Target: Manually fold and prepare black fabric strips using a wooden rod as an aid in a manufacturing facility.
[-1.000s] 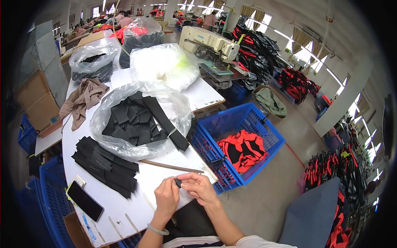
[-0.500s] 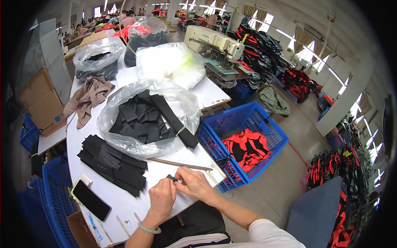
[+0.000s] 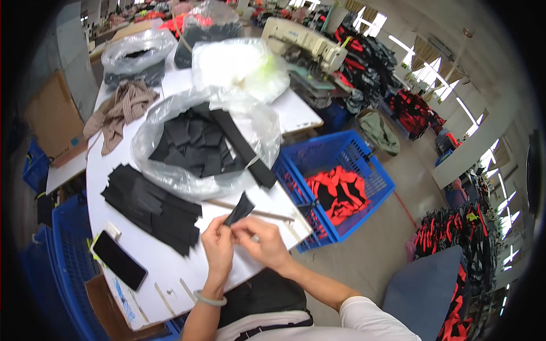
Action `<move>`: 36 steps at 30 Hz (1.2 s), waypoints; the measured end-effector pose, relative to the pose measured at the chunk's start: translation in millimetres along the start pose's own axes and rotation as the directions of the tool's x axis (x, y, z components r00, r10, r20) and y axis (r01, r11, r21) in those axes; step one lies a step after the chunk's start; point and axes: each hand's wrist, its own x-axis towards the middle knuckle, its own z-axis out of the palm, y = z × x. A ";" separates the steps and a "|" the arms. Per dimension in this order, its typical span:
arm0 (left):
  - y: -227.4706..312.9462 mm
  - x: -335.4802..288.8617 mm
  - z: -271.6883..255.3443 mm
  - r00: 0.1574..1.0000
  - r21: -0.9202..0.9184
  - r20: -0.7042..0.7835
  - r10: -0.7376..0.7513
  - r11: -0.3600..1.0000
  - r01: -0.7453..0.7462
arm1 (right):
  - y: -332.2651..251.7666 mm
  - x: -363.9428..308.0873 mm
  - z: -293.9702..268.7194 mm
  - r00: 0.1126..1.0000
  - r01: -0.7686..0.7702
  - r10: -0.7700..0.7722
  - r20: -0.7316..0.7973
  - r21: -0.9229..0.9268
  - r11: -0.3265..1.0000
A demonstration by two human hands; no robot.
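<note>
A small black fabric strip (image 3: 240,209) sticks up from between my hands, above the near edge of the white table. My left hand (image 3: 218,244), with a pale bangle on its wrist, pinches the strip's lower end. Beside it, my right hand (image 3: 263,241) has its fingertips closed at the same end, against the left fingers. That lower end is hidden by the fingers. Left of my hands lies a fanned stack of black fabric strips (image 3: 149,206). Beyond is a clear plastic bag (image 3: 149,149) holding many black pieces, with a tied black bundle (image 3: 242,145) across its right side.
A thin brown rod (image 3: 273,215) lies just past my hands. A black phone (image 3: 119,260) rests at the table's left. Right of the table stands a blue crate (image 3: 335,234) with red and black fabric. A sewing machine (image 3: 296,40) and a checked cloth (image 3: 122,111) are farther back.
The black strip now shows upright above my fingers, where only a small bit showed before. My hands have shifted slightly up and left, and the whole view has tilted a little.
</note>
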 end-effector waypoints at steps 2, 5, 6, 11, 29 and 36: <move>6.4 -6.0 11.9 0.980 -0.261 0.081 -0.181 0.945 0.196 | 0.6 1.4 -7.8 0.982 -0.010 0.016 -0.186 0.033 0.999; 14.9 -9.6 15.5 0.930 -0.406 0.186 -0.317 0.837 0.366 | 1.5 8.4 -32.6 0.953 -0.138 0.103 -0.286 -0.107 0.985; 12.2 -11.2 14.7 0.918 -0.444 0.215 -0.334 0.804 0.397 | 6.2 5.7 -29.8 0.964 -0.116 0.086 -0.250 -0.106 0.988; 1.9 -16.5 11.1 0.899 -0.503 0.245 -0.362 0.746 0.437 | 20.8 -8.1 -12.7 0.916 -0.227 0.271 -0.294 0.175 0.958; -1.4 -32.8 26.0 0.938 -0.255 0.136 -0.319 0.904 0.344 | 43.5 -23.7 -23.5 0.895 -0.212 0.271 -0.356 0.195 0.958; -2.6 -26.1 6.9 0.992 0.200 0.125 0.005 0.979 -0.030 | 41.7 -28.1 -40.1 0.773 -0.469 0.572 0.275 0.855 0.223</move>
